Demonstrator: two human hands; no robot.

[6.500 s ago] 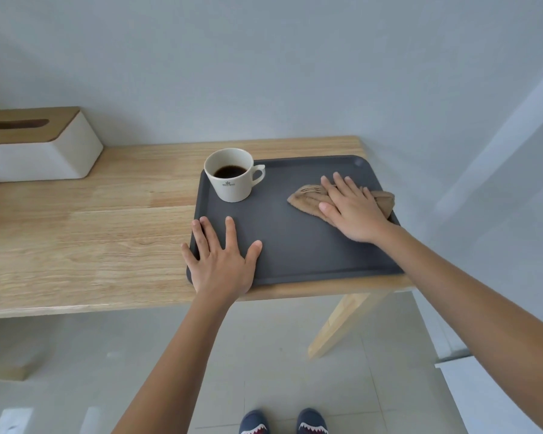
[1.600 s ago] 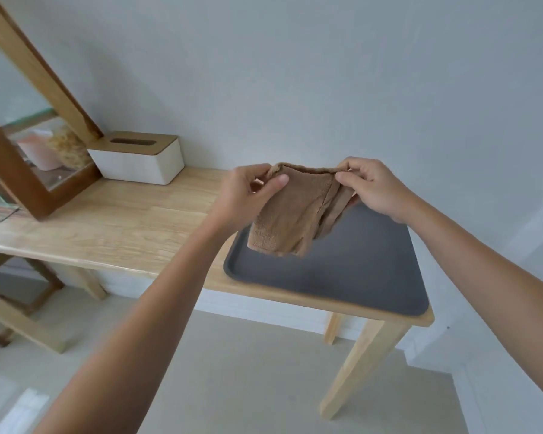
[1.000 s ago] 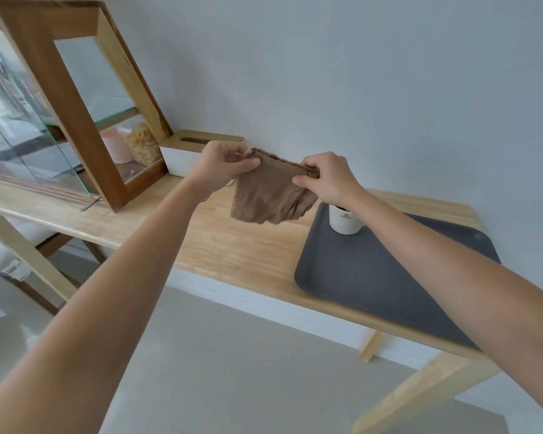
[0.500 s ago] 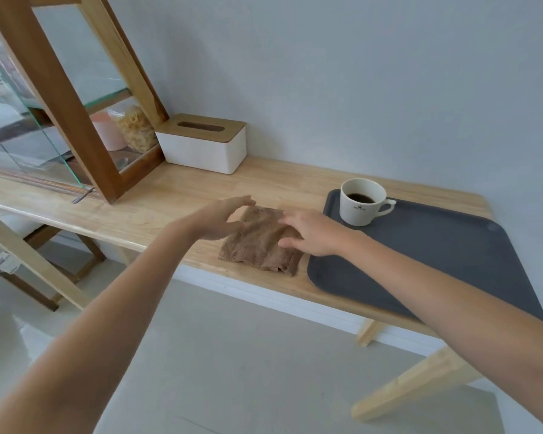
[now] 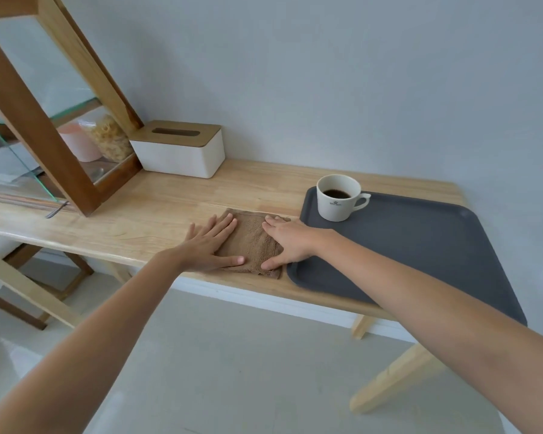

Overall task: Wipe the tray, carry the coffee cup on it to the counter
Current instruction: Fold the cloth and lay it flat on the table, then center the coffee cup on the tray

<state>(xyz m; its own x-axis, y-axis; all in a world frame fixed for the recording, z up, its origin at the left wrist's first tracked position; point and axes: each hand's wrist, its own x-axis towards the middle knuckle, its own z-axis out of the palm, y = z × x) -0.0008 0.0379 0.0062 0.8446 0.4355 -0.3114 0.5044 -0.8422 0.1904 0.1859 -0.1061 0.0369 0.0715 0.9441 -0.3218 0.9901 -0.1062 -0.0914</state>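
Note:
A dark grey tray (image 5: 420, 245) lies on the right end of the wooden table (image 5: 157, 214). A white coffee cup (image 5: 339, 198) with dark coffee stands in the tray's far left corner, handle to the right. A folded brown cloth (image 5: 251, 242) lies flat on the table just left of the tray. My left hand (image 5: 210, 242) rests flat on the cloth's left side, and my right hand (image 5: 287, 242) rests flat on its right side. Both hands have fingers spread and press down on the cloth without gripping it.
A white tissue box with a wooden lid (image 5: 179, 148) stands at the back by the wall. Left of it is a wood-framed glass cabinet (image 5: 44, 120) with a pasta jar and a pink cup inside. Below the table's front edge is pale floor.
The cloth was held up in both hands over the table, then set down left of the tray. Both hands have flattened onto it. The view has swung left.

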